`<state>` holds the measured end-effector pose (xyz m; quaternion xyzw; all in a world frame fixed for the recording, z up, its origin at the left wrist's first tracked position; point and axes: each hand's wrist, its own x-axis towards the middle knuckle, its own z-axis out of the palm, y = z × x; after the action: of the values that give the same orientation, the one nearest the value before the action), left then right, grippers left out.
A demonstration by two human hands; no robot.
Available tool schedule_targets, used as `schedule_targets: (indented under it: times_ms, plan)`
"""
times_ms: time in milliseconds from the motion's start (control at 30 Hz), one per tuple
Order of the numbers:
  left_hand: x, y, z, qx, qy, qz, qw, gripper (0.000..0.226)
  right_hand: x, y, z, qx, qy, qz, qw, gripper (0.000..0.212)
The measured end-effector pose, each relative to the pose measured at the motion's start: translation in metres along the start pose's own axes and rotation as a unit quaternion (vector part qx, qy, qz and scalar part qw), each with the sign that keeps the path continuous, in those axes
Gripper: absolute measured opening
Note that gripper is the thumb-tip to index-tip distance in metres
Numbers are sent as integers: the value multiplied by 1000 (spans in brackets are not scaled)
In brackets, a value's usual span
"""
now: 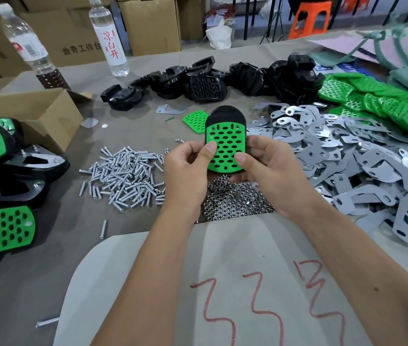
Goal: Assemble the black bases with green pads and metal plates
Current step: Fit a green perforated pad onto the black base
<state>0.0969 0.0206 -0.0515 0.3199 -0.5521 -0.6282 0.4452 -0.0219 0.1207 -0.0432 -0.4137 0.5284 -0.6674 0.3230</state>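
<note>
a black base with a green pad laid on it is gripped above the middle of the table, the left hand and right hand each clamped on a side, thumbs pressed on the pad. bolts and nuts crowd beneath; metal plates fill the right edge. the base's underside is hidden.
</note>
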Motion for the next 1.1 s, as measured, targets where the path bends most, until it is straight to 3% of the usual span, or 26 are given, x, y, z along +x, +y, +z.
schedule_targets:
  times_ms: [167,333,533,700,867,967,1100]
  plan:
    - [-1,1,1,-48,-64,-55,995,13,-3,-3,-3,18,18,0,1000,23]
    - [-9,1,6,-16,-99,-17,995,15,-2,-2,-3,35,51,8,998,22]
    - [-9,3,3,-66,-65,-9,996,6,1,-1,-2,102,31,60,992,18]
    - [-8,1,2,-80,-57,-26,995,15,3,-1,-3,102,4,92,990,14]
    - [-9,2,6,-70,-85,-25,994,21,2,-3,-9,117,-31,81,989,23]
    - [-10,3,6,-71,-98,-18,992,14,2,-3,-11,161,-34,89,982,45]
    - [-13,6,7,-73,-114,-24,990,13,1,-3,-10,182,-4,95,979,44]
